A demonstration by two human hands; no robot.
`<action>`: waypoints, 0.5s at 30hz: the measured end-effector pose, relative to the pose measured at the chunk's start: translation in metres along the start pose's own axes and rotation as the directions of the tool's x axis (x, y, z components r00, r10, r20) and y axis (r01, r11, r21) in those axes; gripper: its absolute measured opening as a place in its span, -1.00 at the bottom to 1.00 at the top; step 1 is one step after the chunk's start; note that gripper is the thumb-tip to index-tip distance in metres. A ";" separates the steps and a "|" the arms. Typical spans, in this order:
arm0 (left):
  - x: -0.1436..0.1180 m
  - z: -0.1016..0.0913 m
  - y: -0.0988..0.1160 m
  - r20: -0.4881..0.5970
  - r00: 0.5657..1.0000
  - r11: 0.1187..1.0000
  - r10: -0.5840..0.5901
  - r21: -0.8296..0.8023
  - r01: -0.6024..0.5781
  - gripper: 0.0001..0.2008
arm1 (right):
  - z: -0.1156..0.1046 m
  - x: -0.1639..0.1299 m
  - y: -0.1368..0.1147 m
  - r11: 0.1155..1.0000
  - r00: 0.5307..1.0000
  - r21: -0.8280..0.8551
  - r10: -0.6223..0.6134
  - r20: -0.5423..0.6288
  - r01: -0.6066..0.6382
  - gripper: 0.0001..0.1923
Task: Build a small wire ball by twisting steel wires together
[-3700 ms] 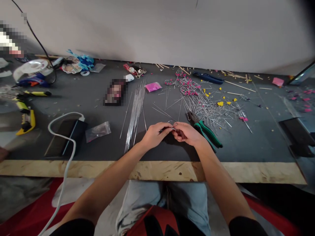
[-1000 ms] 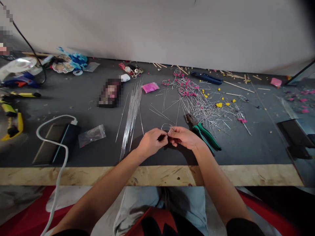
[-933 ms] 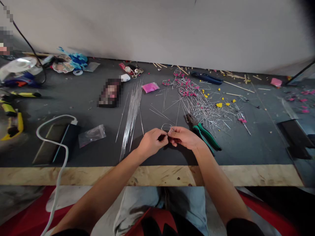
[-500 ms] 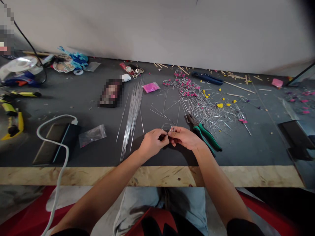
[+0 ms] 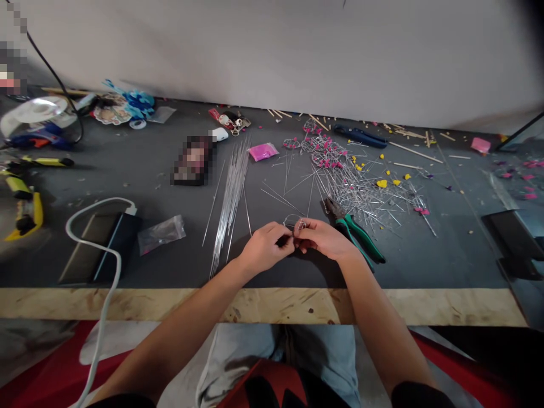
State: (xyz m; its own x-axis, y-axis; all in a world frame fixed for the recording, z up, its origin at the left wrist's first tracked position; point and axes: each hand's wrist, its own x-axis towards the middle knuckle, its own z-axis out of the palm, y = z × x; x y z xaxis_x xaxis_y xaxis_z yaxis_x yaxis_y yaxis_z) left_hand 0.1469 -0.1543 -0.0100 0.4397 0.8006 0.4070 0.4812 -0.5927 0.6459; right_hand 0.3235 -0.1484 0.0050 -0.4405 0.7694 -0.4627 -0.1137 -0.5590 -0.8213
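Note:
Both hands meet over the dark table mat near its front edge. My left hand (image 5: 266, 249) and my right hand (image 5: 323, 239) pinch the same thin silver wire (image 5: 293, 220), which curls into a small loop just above my fingertips. Green-handled pliers (image 5: 357, 238) lie on the mat right beside my right hand. A bundle of straight silver wires (image 5: 232, 195) lies to the left of my left hand.
A heap of wire pieces with pink and yellow bits (image 5: 352, 181) spreads behind the pliers. A pink packet (image 5: 263, 151), blue pliers (image 5: 359, 136), a clear bag (image 5: 161, 233), a dark device with a white cable (image 5: 102, 243) and yellow tools (image 5: 25, 209) lie around. The wooden table edge (image 5: 263, 306) runs along the front.
Both hands stay together on the wire near the front edge; the wire now shows a small loop above the fingers. Nothing else on the table has moved.

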 end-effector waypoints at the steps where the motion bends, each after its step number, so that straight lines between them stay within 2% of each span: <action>1: 0.000 -0.001 0.001 0.005 1.000 1.000 -0.010 -0.001 0.010 -0.94 | 0.000 0.000 0.000 1.000 1.000 -0.015 0.004 -0.002 -0.004 -0.89; 6: 0.001 -0.003 0.002 0.021 0.998 0.997 -0.061 -0.037 0.061 -0.95 | -0.002 -0.001 0.002 1.000 1.000 -0.006 0.025 0.017 -0.025 -0.83; 15: 0.001 0.000 -0.001 -0.081 0.994 0.997 0.072 0.023 -0.070 -0.91 | -0.002 -0.001 0.004 0.999 0.998 0.045 0.021 0.060 -0.023 -0.76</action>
State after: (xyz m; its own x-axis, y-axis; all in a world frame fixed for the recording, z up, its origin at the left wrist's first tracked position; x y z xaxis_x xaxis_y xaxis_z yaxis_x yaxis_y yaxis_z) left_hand 0.1469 -0.1532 -0.0106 0.4105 0.7606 0.5029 0.4665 -0.6491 0.6009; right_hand 0.3250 -0.1507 0.0019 -0.4950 0.7379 -0.4587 -0.1434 -0.5901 -0.7945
